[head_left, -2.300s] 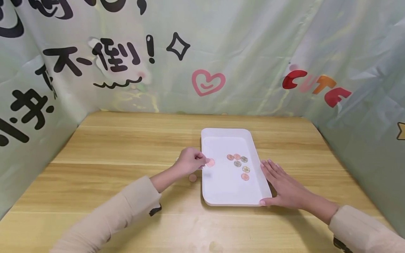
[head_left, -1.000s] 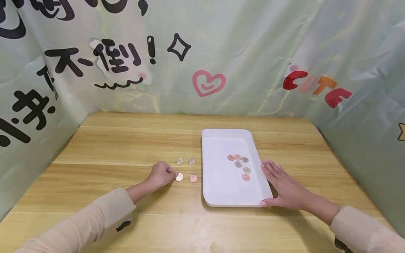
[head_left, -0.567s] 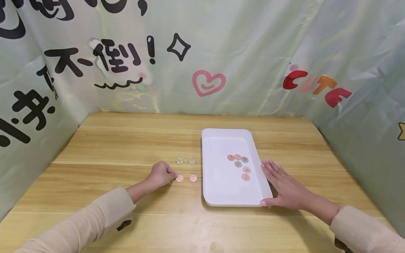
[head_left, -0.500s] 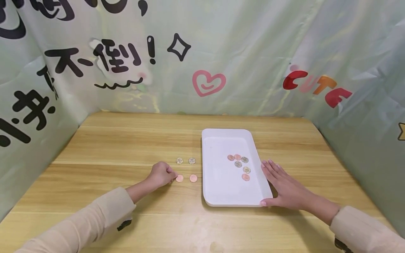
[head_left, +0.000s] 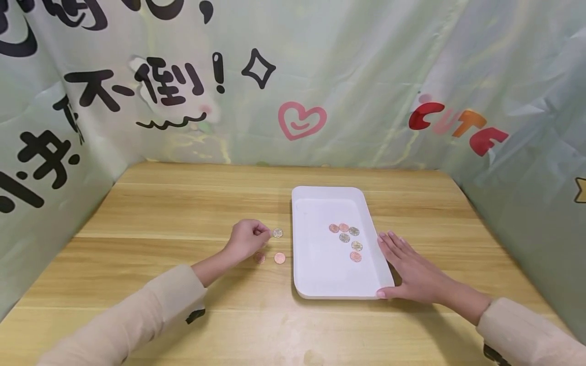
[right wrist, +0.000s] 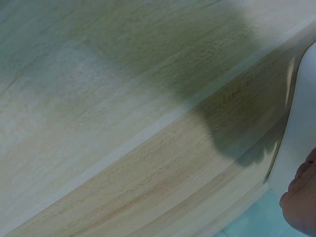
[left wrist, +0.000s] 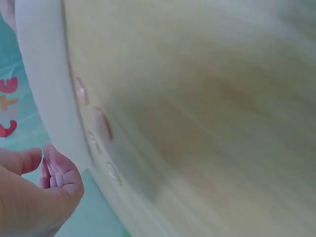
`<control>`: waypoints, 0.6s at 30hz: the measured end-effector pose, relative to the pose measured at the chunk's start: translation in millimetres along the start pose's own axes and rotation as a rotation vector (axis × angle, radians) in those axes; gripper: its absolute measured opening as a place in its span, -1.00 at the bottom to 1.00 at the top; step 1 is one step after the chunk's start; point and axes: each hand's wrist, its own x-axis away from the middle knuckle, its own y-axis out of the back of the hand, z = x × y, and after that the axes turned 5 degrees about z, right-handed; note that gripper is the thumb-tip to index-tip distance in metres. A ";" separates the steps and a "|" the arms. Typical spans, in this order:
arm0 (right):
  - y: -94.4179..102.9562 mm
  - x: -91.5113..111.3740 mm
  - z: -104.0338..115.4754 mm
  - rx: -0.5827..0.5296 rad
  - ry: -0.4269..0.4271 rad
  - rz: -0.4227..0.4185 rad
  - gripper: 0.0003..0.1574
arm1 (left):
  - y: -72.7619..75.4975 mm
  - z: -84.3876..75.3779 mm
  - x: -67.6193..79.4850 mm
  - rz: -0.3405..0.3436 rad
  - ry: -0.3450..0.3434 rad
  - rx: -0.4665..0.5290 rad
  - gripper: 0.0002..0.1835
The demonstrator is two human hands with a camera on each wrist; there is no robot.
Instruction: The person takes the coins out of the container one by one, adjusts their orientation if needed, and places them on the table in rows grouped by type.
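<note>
My left hand (head_left: 247,239) hovers over the table just left of a silver coin (head_left: 277,233), its fingers loosely bent. In the left wrist view, thumb and fingers stand slightly apart with nothing between them. Two copper coins lie nearer me, one copper coin (head_left: 280,258) by the tray and another copper coin (head_left: 259,258) beneath my wrist. A second silver coin (left wrist: 113,174) shows in the left wrist view but is hidden by the hand in the head view. My right hand (head_left: 414,272) rests with extended fingers along the right edge of the white tray (head_left: 329,279).
Inside the tray lie several copper and silvery coins, among them a copper coin (head_left: 355,256) and a silvery coin (head_left: 345,237). The wooden table (head_left: 183,188) is bounded by a printed cloth backdrop (head_left: 366,61) at the back and both sides.
My left hand has come from the tray's left side to a copper coin, left that coin on the table, and moved up and right toward the silver coins. The right hand stays put.
</note>
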 end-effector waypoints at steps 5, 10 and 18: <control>-1.2 0.9 0.0 -0.001 -0.007 0.005 0.36 | -9.7 -13.7 -7.6 0.037 0.006 0.057 -0.87; -1.5 1.6 -0.6 0.001 0.005 -0.008 0.36 | -19.7 -26.7 -16.7 0.045 -0.028 0.117 -0.88; 2.0 1.0 -0.5 -0.022 -0.009 0.017 0.39 | -33.1 -53.3 -29.9 0.038 -0.092 0.138 -0.88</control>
